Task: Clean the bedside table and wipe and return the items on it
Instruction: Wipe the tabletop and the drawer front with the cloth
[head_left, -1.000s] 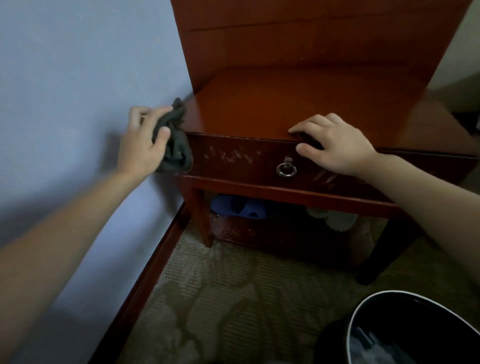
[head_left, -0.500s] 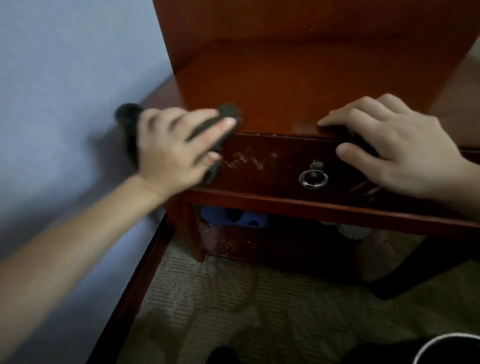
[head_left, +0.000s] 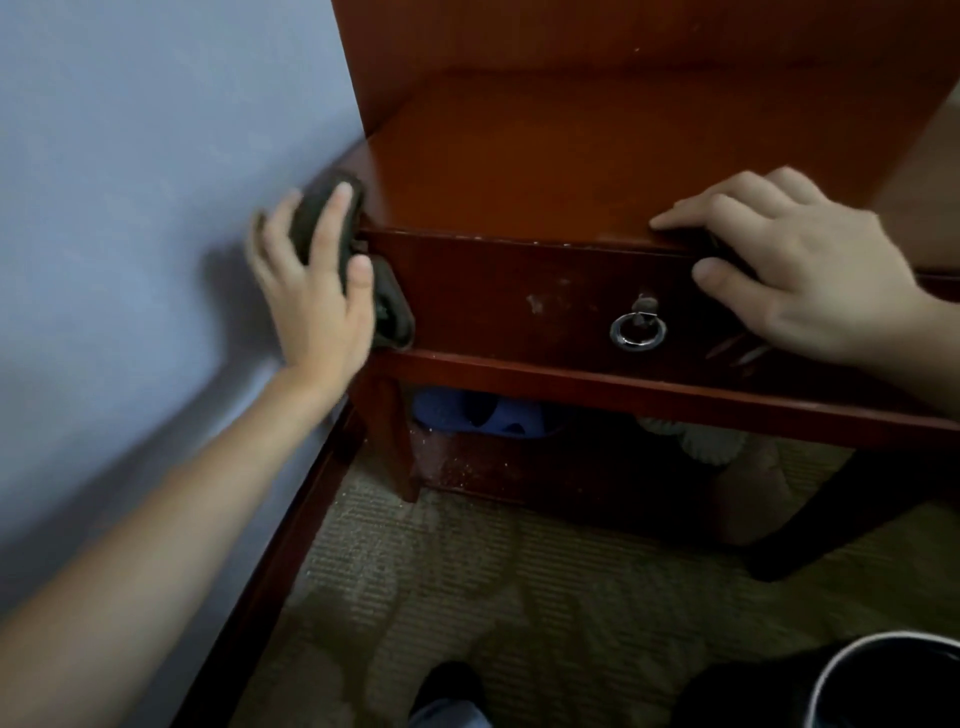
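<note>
The upper left of the frame is filled by a pale blue wall (head_left: 130, 208), and a dark wooden skirting board (head_left: 291, 545) is seen running along its foot. The centre and upper right are taken up by the reddish-brown bedside table (head_left: 571, 156), with patterned carpet (head_left: 493, 597) spread below it. A dark bin with a pale rim (head_left: 852, 654) is cut off by the lower right corner.

The left hand (head_left: 317, 306) is placed at the table's front left corner, at centre left. Its fingers are spread apart and curled, with the thumb, over a dark cloth (head_left: 393, 306), which is pressed against that corner between table and wall. The right hand (head_left: 800, 275) is laid on the table's front edge at the right. Its fingers are held together and lightly bent on the top, and the thumb is set against the drawer front (head_left: 519, 291).

A metal ring pull (head_left: 638, 332) hangs on the drawer just left of that thumb. Something blue (head_left: 467, 415) is tucked under the table.
</note>
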